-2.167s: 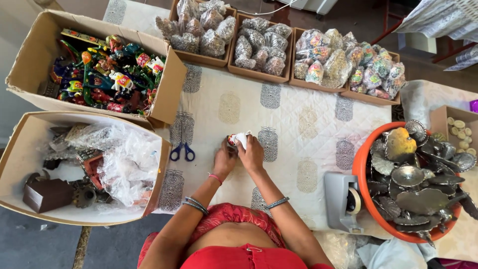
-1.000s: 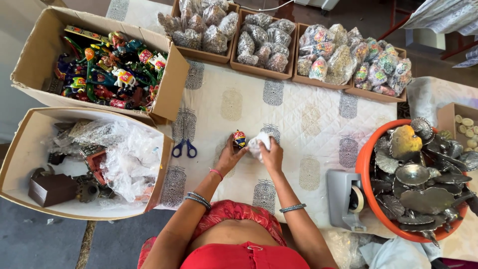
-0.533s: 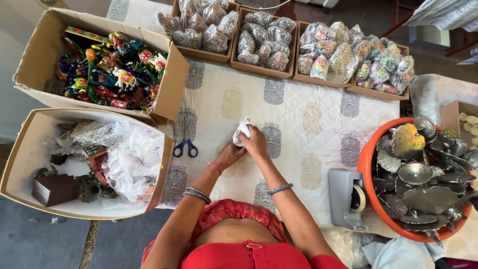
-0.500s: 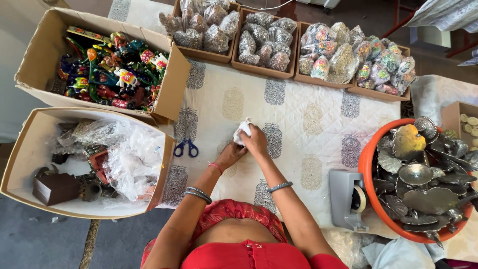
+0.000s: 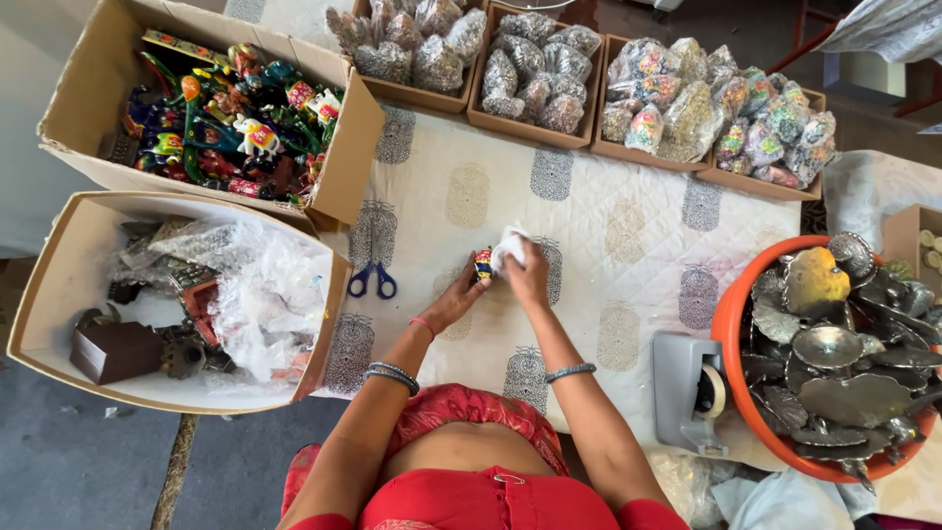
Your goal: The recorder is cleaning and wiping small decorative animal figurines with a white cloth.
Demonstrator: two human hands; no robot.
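view: head cam, looking straight down at a table [image 5: 589,211] under a patterned white cloth.
left hand [image 5: 463,294]: fingers closed on a small painted figurine [image 5: 483,263], held just above the cloth at mid-table.
right hand [image 5: 528,273]: clenched over white wrap [image 5: 508,241], pressed against the figurine's right side.
figurine: between both hands, touching both, partly hidden by the wrap.
scissors [image 5: 373,280]: blue handles, flat on the cloth, just left of the left hand, beside the lower box's corner.
tape dispenser [image 5: 687,393]: grey, right of the right forearm, touching the tub's rim.
upper box [image 5: 108,74]: cardboard, far left, full of bright painted figurines.
lower box [image 5: 59,294]: cardboard, near left, holds crumpled clear plastic, a brown block and dark small parts.
trays [image 5: 535,128]: three cardboard trays along the far edge, packed with bagged items; the right one's bags are more colourful.
tub [image 5: 731,324]: orange, right edge, piled with grey metal dishes and one yellow-green piece.
obstruction: nothing between hands and scissors; the boxes crowd the left side.
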